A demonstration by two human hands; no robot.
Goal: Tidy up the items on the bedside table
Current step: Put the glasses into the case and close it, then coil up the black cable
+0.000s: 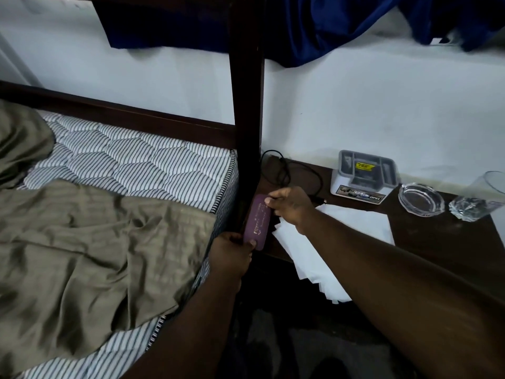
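A purple oblong case (257, 222) with gold lettering sits at the left edge of the dark wooden bedside table (442, 236), against the bedpost. My left hand (232, 251) grips its near end and my right hand (291, 205) pinches its far end. Loose white paper sheets (322, 242) lie under my right wrist and overhang the table's front edge. A black cable (295, 170) loops at the table's back left.
A grey compartment organiser box (364, 173) stands at the back by the wall. A glass ashtray (420, 198) and a clear drinking glass (481, 198) sit to its right. The dark bedpost (246, 105) and the bed with an olive sheet (95, 242) border the table's left side.
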